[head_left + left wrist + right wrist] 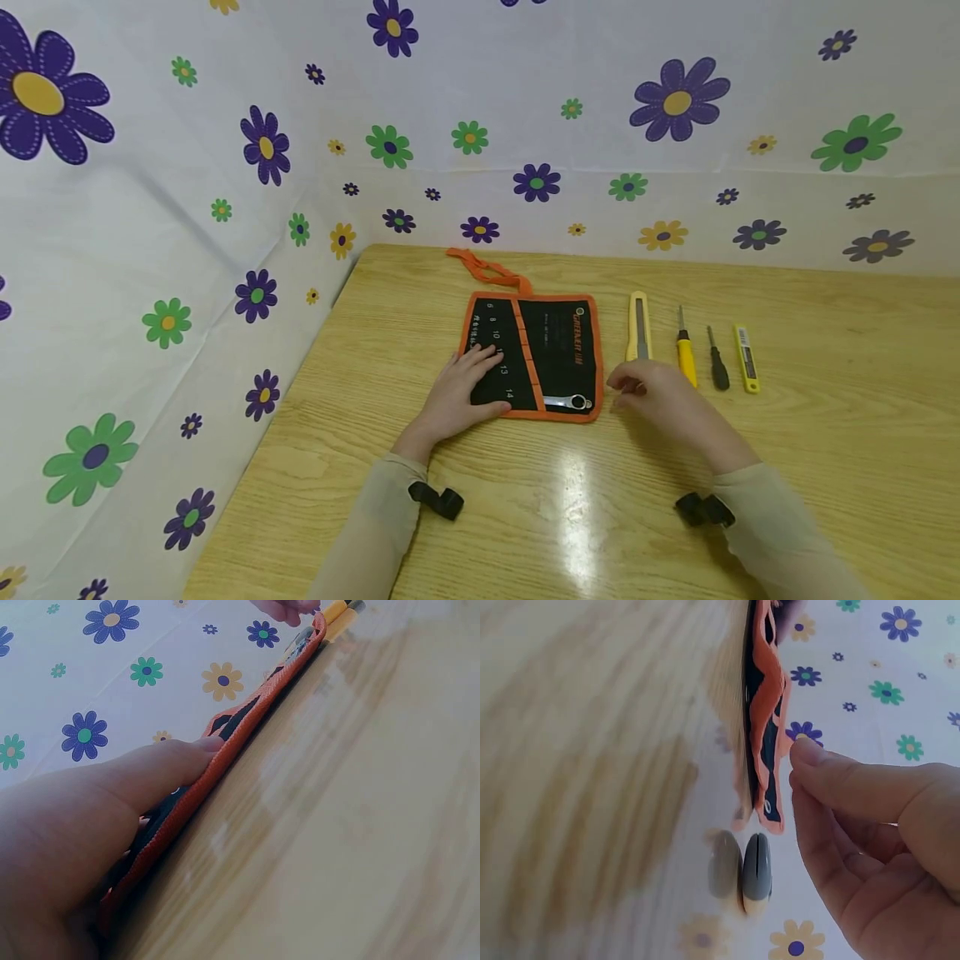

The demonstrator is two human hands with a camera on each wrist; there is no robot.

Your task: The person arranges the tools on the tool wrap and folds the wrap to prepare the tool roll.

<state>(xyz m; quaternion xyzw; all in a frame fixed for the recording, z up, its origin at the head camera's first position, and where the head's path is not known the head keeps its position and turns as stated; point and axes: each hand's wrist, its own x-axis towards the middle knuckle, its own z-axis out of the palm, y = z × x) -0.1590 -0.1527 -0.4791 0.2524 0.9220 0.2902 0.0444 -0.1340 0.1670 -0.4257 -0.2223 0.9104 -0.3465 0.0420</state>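
Pouch [551, 350] lies on table [847, 400], one wrench [558, 401] in its nearest slot, ring end exposed. Left hand [459, 390] rests on pouch, fingers spread; right hand [658, 398], just beside it, has thumb and index tips together, nothing visible between.

Left sleeve [371, 521] was long, plain beige, lightly creased; right sleeve [787, 529] matched. Chunky black device [447, 503] sat by left cuff [405, 471], similar black device [701, 510] by right cuff [742, 483]. Left hand [459, 390] and right hand [663, 400] were bare.

wood-grain table [300, 500]: black pouch [558, 346], yellow cutter [641, 329], yellow screwdriver [686, 357], dark screwdriver [718, 367], perhaps blade case [747, 360]
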